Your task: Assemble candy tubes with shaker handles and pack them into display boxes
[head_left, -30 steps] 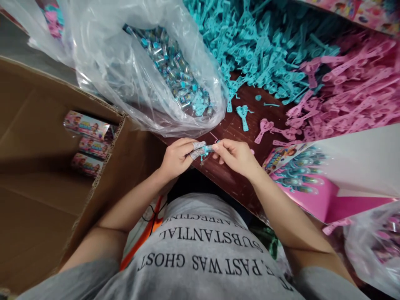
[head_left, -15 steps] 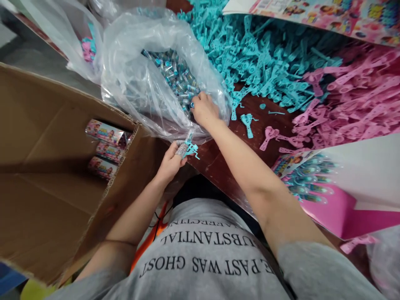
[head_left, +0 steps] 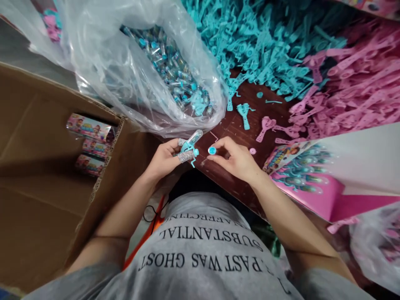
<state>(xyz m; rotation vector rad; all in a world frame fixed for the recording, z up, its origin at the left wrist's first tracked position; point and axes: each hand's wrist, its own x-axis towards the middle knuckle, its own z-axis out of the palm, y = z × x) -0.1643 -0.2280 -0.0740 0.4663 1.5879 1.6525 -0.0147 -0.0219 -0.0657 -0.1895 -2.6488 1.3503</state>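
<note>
My left hand [head_left: 165, 157], with taped fingertips, pinches a teal plastic holder that carries a small clear tube [head_left: 191, 141] pointing up and to the right. My right hand [head_left: 238, 159] sits just to its right and grips a second small tube with a teal cap [head_left: 212, 150] between thumb and fingers. The two hands are a few centimetres apart over the dark wooden table edge [head_left: 228, 183]. Right behind them lies a clear plastic bag [head_left: 131, 71] full of teal-capped tubes.
A heap of teal plastic pieces [head_left: 259, 46] and a heap of pink ones [head_left: 350, 83] cover the far table. An open cardboard box [head_left: 46, 179] with printed packs stands at left. A pink printed card [head_left: 312, 175] lies at right, another bag [head_left: 375, 246] at lower right.
My right hand has come back out of the plastic bag with a capped tube and now sits beside my left hand, which still holds the teal holder with its tube.
</note>
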